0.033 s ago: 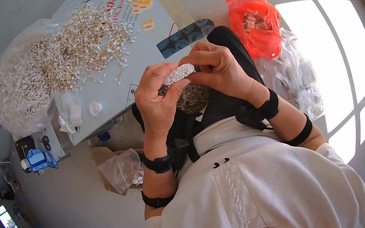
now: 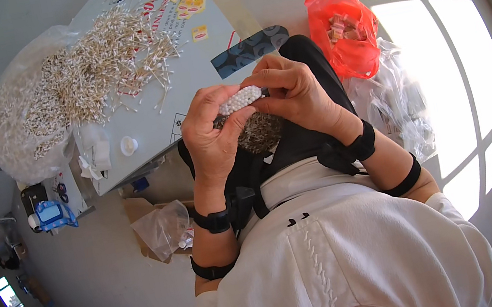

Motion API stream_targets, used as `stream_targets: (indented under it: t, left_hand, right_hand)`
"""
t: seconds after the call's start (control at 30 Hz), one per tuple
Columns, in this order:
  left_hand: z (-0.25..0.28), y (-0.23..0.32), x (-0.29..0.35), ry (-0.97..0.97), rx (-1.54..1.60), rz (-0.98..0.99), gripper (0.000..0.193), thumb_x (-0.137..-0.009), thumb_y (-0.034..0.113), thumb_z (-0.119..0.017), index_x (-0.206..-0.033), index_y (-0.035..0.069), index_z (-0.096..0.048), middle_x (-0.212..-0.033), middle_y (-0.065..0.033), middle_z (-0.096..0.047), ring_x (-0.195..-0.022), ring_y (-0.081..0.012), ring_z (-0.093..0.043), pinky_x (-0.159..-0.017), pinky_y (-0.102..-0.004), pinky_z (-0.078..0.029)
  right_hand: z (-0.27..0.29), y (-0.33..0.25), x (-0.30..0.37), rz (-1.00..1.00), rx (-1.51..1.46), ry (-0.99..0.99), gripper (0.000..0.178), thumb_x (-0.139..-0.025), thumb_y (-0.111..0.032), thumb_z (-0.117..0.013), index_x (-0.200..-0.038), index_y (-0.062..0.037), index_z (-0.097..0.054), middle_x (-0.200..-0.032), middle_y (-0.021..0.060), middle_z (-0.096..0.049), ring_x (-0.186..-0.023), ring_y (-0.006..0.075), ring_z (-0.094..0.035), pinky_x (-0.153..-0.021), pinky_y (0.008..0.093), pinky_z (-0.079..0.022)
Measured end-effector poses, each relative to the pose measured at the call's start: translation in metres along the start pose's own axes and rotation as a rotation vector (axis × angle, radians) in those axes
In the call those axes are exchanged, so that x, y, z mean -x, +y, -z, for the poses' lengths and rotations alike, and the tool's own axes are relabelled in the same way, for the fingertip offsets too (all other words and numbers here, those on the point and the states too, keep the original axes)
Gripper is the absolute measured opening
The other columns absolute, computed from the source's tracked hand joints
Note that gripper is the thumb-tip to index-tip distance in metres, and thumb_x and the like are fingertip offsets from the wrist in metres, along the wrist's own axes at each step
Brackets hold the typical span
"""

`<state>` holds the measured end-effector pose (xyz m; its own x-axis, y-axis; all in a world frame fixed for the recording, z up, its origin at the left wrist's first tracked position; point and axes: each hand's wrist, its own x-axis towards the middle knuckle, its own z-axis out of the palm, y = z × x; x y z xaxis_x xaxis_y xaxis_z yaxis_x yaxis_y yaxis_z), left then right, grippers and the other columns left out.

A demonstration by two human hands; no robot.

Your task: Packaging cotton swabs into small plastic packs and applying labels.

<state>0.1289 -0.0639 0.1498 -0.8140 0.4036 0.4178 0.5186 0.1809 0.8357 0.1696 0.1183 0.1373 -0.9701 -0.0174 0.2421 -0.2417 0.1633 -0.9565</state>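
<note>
A bundle of cotton swabs (image 2: 241, 100) is held up over my lap, its white tips packed tightly together. My left hand (image 2: 207, 121) grips it from the left, fingers behind and thumb in front. At the bundle's right end, my right hand (image 2: 295, 89) pinches with thumb and bent fingers; the exact contact is partly hidden. Below the bundle, between my legs, sits a dense brownish mass (image 2: 261, 132) that looks like more swabs, partly covered by my hands.
A large pile of loose swabs (image 2: 104, 60) spills from a clear plastic bag (image 2: 10, 139) on the grey table (image 2: 149, 128). Small yellow packets (image 2: 198, 33) and a white round cap (image 2: 129, 146) lie there. A red bag (image 2: 355, 62) holds small boxes at right. An open carton (image 2: 149, 236) stands lower left.
</note>
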Motion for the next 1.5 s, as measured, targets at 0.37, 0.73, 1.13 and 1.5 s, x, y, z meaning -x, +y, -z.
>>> stream_targets:
  t: [0.37, 0.73, 1.13, 1.5]
  left_hand:
    - [-0.001, 0.003, -0.003, -0.013, -0.170, -0.172, 0.028, -0.072, 0.002, -0.078, -0.096, 0.002, -0.064, -0.091, -0.0093, -0.064, -0.079, -0.0250, -0.061, -0.070, -0.0318, -0.051]
    - [-0.010, 0.000, -0.004, -0.090, -0.189, -0.196, 0.031, -0.076, -0.005, -0.071, -0.104, 0.006, -0.071, -0.090, -0.0080, -0.061, -0.075, -0.0212, -0.061, -0.063, -0.0300, -0.051]
    - [-0.015, 0.005, -0.007, -0.011, -0.053, -0.084, 0.049, -0.073, -0.002, -0.078, -0.119, 0.004, -0.063, -0.098, -0.0103, -0.065, -0.087, -0.0222, -0.064, -0.078, -0.0301, -0.051]
    - [-0.011, 0.004, -0.008, -0.049, -0.141, -0.167, 0.039, -0.075, -0.001, -0.078, -0.112, -0.001, -0.064, -0.103, -0.0086, -0.066, -0.093, -0.0174, -0.063, -0.084, -0.0280, -0.050]
  right_hand:
    - [-0.005, 0.012, -0.001, 0.121, -0.109, 0.022, 0.025, -0.074, -0.001, -0.076, -0.098, -0.0009, -0.070, -0.088, 0.0054, -0.062, -0.073, 0.0135, -0.058, -0.064, 0.0258, -0.046]
    - [-0.006, 0.025, 0.004, -0.137, -0.291, -0.044, 0.015, -0.081, -0.003, -0.073, -0.091, 0.0037, -0.064, -0.069, 0.0017, -0.053, -0.065, 0.0064, -0.046, -0.059, 0.0250, -0.042]
    - [-0.002, 0.021, 0.002, -0.030, -0.395, 0.045, 0.021, -0.079, 0.004, -0.073, -0.099, -0.0005, -0.069, -0.088, 0.0030, -0.063, -0.077, 0.0067, -0.056, -0.069, 0.0229, -0.047]
    - [0.007, 0.016, 0.003, 0.038, -0.265, 0.027, 0.028, -0.077, 0.007, -0.070, -0.105, 0.0016, -0.067, -0.100, 0.0057, -0.066, -0.090, 0.0101, -0.061, -0.076, 0.0224, -0.049]
